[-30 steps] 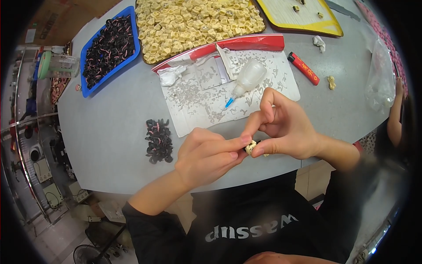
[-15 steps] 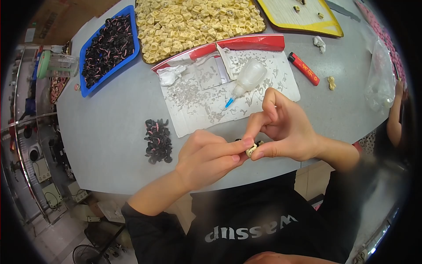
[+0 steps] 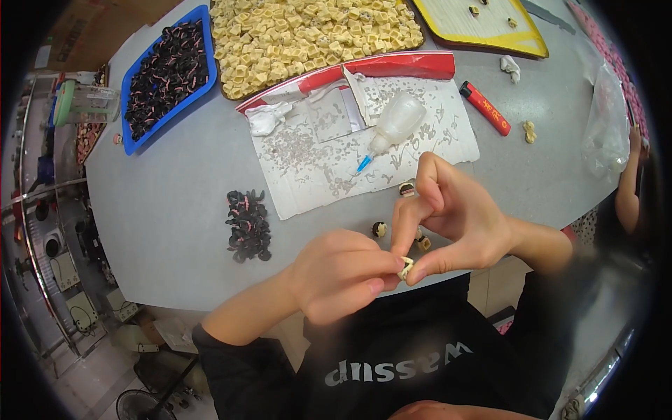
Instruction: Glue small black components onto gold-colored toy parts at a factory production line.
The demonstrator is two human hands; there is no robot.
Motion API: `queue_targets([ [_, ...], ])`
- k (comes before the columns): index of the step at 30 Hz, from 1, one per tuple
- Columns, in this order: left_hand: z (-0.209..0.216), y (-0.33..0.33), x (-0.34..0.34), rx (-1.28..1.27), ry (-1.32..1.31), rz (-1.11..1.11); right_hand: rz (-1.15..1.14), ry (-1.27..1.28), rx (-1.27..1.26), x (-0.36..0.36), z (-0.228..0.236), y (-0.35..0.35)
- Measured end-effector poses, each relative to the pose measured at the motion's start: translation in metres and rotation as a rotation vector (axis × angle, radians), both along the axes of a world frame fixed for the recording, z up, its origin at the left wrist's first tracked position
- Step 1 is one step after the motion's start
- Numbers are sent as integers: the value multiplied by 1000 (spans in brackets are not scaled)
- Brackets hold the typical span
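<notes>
My right hand (image 3: 465, 220) pinches a small cream-coloured moulded piece (image 3: 405, 269) between thumb and forefinger, just above the table's near edge. From the other side, my left hand (image 3: 339, 273) is closed, its fingertips against the same piece; whether they hold a second part is hidden. Beyond my fingers lie a black-and-cream piece (image 3: 379, 229) and a similar one with a pink stripe (image 3: 407, 189). Another small piece (image 3: 423, 242) shows partly behind my right thumb. To the left sits a cluster of black curled parts with pink streaks (image 3: 248, 225).
A blue tray (image 3: 129, 115) of black-and-pink parts and a heap of cream pieces (image 3: 315, 38) stand at the back. A blue-tipped squeeze bottle (image 3: 400, 119) lies on white cardboard (image 3: 301, 192). Rightward are a red tube (image 3: 484, 108), a yellow-rimmed tray (image 3: 483, 46) and a plastic bag (image 3: 605, 133).
Both hands have shifted a little nearer my body with the cream piece. Several small pieces on the table behind them now show. My left hand is more curled.
</notes>
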State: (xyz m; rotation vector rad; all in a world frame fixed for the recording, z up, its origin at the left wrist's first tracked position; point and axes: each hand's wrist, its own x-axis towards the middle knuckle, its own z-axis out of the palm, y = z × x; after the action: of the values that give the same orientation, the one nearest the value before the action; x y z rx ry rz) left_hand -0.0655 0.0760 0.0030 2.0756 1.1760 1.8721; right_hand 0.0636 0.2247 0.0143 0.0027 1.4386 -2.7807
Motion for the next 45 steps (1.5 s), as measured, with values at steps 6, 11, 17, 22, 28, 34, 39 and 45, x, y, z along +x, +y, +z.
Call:
queue_targets([
  [6, -1, -4, 1, -22, -39, -54, 67, -31, 37, 2, -1, 1],
  [11, 3, -6, -3, -109, -50, -144, 61, -21, 1, 2, -3, 0],
  [17, 10, -6, -12, -394, -70, -257, 15, -10, 8, 1, -5, -4],
  [22, 0, -1, -2, -400, -264, 35, -80, 156, 488, 0, 2, 9],
  [28, -3, 0, 5, -458, -641, -121, -271, 419, 1127, -7, 13, 22],
  [34, -6, 1, 7, -612, -949, -292, -255, 510, 1222, -7, 12, 18],
  [39, -4, 0, 3, -722, -1083, -375, -268, 503, 1147, -6, 8, 13],
  [45, -4, 1, 4, -764, -1122, -380, -292, 516, 1120, -7, 1, 13],
])
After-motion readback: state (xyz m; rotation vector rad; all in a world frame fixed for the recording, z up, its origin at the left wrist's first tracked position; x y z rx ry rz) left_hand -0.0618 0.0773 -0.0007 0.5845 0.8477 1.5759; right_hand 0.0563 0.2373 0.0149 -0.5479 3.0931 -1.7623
